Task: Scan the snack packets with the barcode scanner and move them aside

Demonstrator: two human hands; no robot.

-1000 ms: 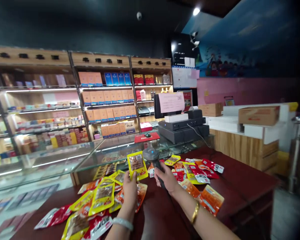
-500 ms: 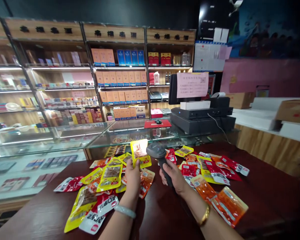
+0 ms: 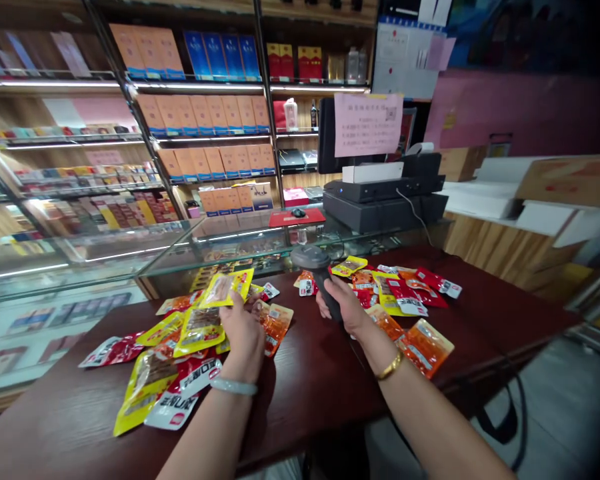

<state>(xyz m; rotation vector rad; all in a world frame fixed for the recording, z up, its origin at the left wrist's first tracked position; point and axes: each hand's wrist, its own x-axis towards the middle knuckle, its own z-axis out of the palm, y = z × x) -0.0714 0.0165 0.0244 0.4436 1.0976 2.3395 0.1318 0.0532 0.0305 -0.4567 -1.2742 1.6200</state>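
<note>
My left hand (image 3: 244, 328) is closed on the edge of a yellow snack packet (image 3: 225, 289), just above the left pile. That pile holds yellow packets, a red and white packet (image 3: 111, 349) and an orange packet (image 3: 276, 325), lying loosely over each other. In my right hand (image 3: 344, 303) is a dark grey barcode scanner (image 3: 312, 259), gripped by its handle with the head tilted toward the left. Beyond this hand lies a second pile of red, yellow and orange packets, with an orange packet (image 3: 425, 348) nearest my wrist.
The packets lie on a dark brown table (image 3: 300, 413). Behind it runs a glass display counter (image 3: 220, 247) with a mouse (image 3: 298, 213) on a red mat. A monitor with a pink sheet (image 3: 368, 125) stands above a black cash drawer (image 3: 380, 215). Shelves of boxes line the wall.
My left hand has moved left with the yellow packet, away from the scanner head and over the left pile. My right hand still holds the scanner. The view has tipped downward.
</note>
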